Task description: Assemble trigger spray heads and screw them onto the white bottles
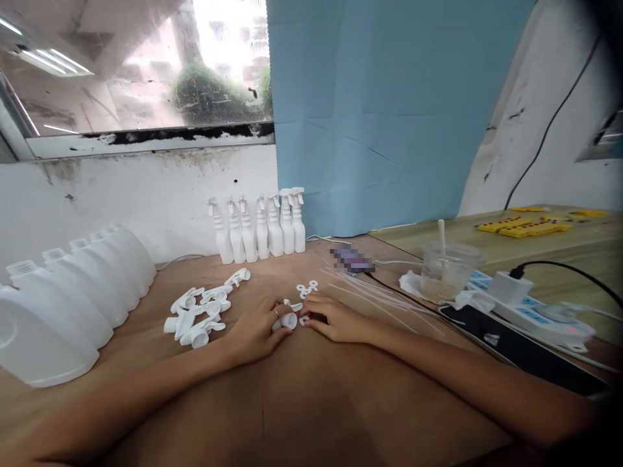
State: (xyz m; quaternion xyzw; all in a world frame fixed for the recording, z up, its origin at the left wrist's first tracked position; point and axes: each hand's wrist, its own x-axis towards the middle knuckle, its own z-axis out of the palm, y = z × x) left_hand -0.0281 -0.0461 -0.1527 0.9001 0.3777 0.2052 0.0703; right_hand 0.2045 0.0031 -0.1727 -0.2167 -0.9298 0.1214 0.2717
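My left hand is closed around a white trigger spray head, its round collar opening turned toward me. Just to the right, my right hand pinches a small white ring washer between thumb and fingers, close to the collar. Several loose washers lie on the brown tabletop beyond my right fingers. A loose pile of white spray heads sits left of my left hand. Thin white dip tubes are spread out behind my right forearm.
White spray bottles with heads stand by the wall. Large white jugs line the left side. At the right are a phone, a plastic cup with straw, a power strip, a black flat device and yellow pieces.
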